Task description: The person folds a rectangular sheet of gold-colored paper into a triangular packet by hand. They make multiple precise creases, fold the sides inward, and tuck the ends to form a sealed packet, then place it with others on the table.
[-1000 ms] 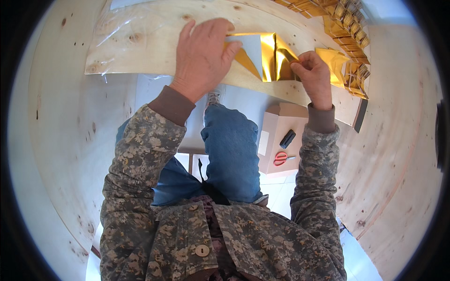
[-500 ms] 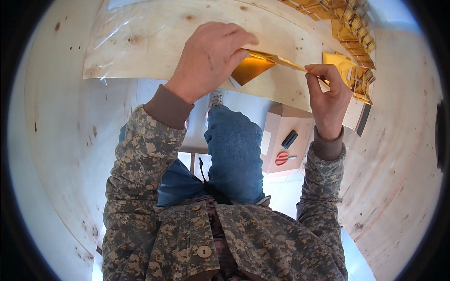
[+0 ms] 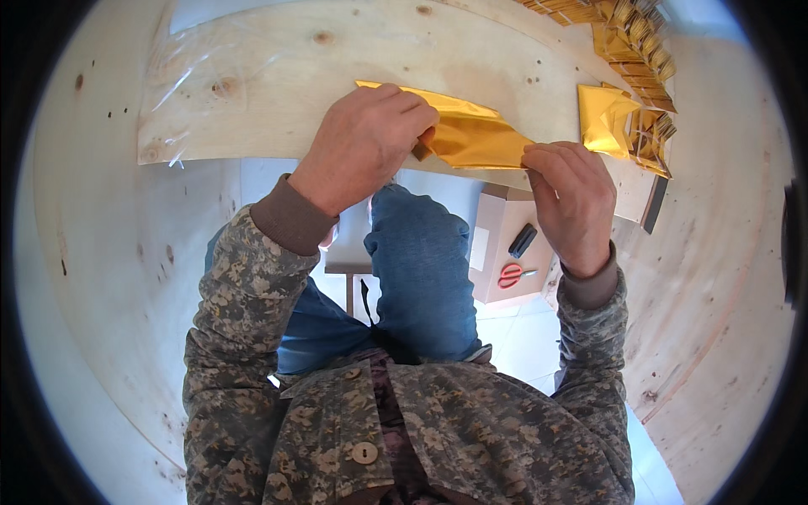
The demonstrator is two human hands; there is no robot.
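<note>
A sheet of shiny gold foil paper (image 3: 475, 139), partly folded, stretches between my two hands above the near edge of the wooden board (image 3: 286, 93). My left hand (image 3: 366, 139) is closed on its left part, fingers curled over the paper, and a gold strip shows beyond the knuckles. At the right end, my right hand (image 3: 576, 198) pinches the corner between thumb and fingers. Creases run along the paper, and its underside is mostly hidden.
At the right lie folded gold paper pieces (image 3: 606, 118), with rows of bundled gold folds (image 3: 635, 50) behind them. Below the board, a cardboard box (image 3: 497, 227) carries red-handled scissors (image 3: 512, 274) and a black stapler-like object (image 3: 523, 240). Clear plastic film (image 3: 202, 84) lies at the left.
The gold paper has turned so that more of its bright face shows. My right hand has moved lower and slightly left; my left hand has dropped a little.
</note>
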